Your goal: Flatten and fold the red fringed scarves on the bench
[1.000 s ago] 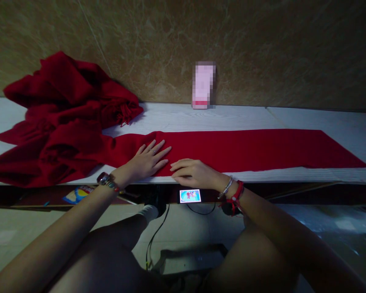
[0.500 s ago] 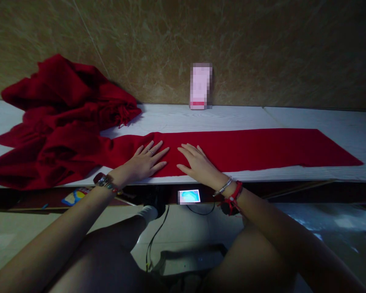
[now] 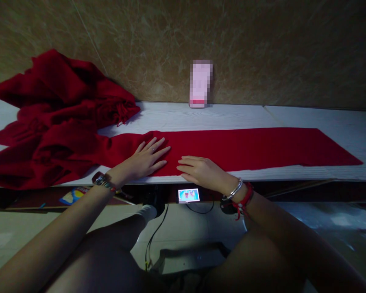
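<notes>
A long red scarf lies along a narrow white tabletop. Its right part is smooth and flat and ends in a slanted edge; its left part is bunched in a heap, with a fringe showing near the wall. My left hand rests palm down on the scarf where the flat part meets the wrinkles, fingers spread. Just to its right, my right hand lies at the scarf's front edge, fingers stretched out close together. Neither hand grips the cloth.
A blurred pink box-like item stands against the brown marbled wall behind the white tabletop. Below the front edge, a lit phone screen, a colourful packet and a black cable show. My legs are under the edge.
My right hand has slid towards the scarf's front edge and its fingers have come closer together. My left hand stays almost in place. The phone's picture has changed.
</notes>
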